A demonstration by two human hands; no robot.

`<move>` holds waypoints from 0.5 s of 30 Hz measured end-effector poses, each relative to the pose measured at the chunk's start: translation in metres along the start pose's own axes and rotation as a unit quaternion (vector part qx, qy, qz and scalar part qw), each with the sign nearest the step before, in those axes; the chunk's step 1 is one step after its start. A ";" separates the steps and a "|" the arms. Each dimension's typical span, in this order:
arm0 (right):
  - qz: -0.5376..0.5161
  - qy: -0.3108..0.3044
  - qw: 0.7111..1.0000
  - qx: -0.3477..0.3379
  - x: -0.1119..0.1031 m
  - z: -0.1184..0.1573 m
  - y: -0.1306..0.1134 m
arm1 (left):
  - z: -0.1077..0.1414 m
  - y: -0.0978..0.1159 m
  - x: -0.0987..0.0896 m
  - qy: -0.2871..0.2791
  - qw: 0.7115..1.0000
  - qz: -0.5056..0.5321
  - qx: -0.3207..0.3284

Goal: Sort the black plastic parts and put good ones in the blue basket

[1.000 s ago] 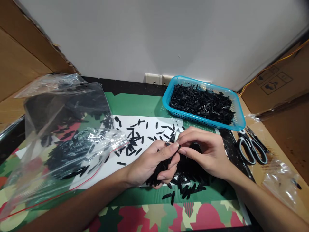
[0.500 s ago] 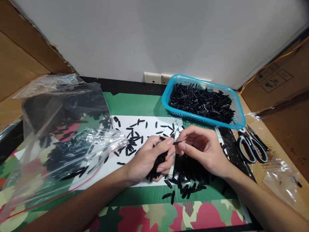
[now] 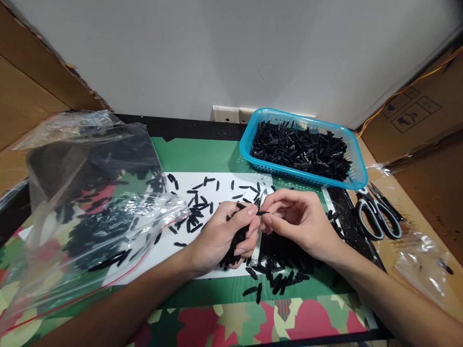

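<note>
My left hand (image 3: 229,231) is closed around a bunch of small black strips (image 3: 238,239). One more black strip (image 3: 262,213) sticks out rightward from between its thumb and index finger. My right hand (image 3: 302,222) pinches at the free end of that strip with thumb and forefinger, so the two hands nearly meet. Beneath them lies a dark heap of similar strips (image 3: 285,250), partly hidden by my right hand. A narrow pale strip-like object (image 3: 257,253) runs upright behind the fingers; its kind is unclear. More strips are scattered over white paper (image 3: 220,193) on the left.
A blue plastic basket (image 3: 358,180) full of black strips stands at the back right. Scissors (image 3: 378,219) and a small clear bag (image 3: 421,265) lie at the right. A large clear zip bag (image 3: 97,217) with black pieces covers the left. Cardboard boxes (image 3: 419,111) flank the table.
The hands hold nearly the same pose; my right hand has shifted slightly left, its fingers now closer around the strip's end. The camera view has moved a little.
</note>
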State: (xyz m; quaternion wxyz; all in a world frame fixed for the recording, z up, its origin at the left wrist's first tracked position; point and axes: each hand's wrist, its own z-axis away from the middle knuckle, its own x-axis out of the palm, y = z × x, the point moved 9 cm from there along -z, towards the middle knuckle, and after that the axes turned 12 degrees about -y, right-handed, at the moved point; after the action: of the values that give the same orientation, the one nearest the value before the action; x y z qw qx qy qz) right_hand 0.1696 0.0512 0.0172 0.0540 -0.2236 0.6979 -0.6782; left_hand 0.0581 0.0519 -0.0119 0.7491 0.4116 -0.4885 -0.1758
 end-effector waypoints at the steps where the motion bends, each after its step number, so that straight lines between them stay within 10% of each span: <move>1: -0.003 0.000 1.000 0.004 0.000 0.000 0.001 | 0.000 -0.001 0.000 0.003 1.000 0.001 -0.002; 15: 0.004 0.005 0.999 0.034 0.000 0.002 0.002 | 0.000 -0.005 -0.003 0.016 1.000 0.008 -0.020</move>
State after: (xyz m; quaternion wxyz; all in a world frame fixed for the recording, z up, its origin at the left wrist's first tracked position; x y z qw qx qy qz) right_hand 0.1701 0.0489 0.0146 0.0611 -0.2153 0.6760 -0.7021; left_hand 0.0573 0.0510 -0.0181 0.7662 0.3959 -0.4758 -0.1729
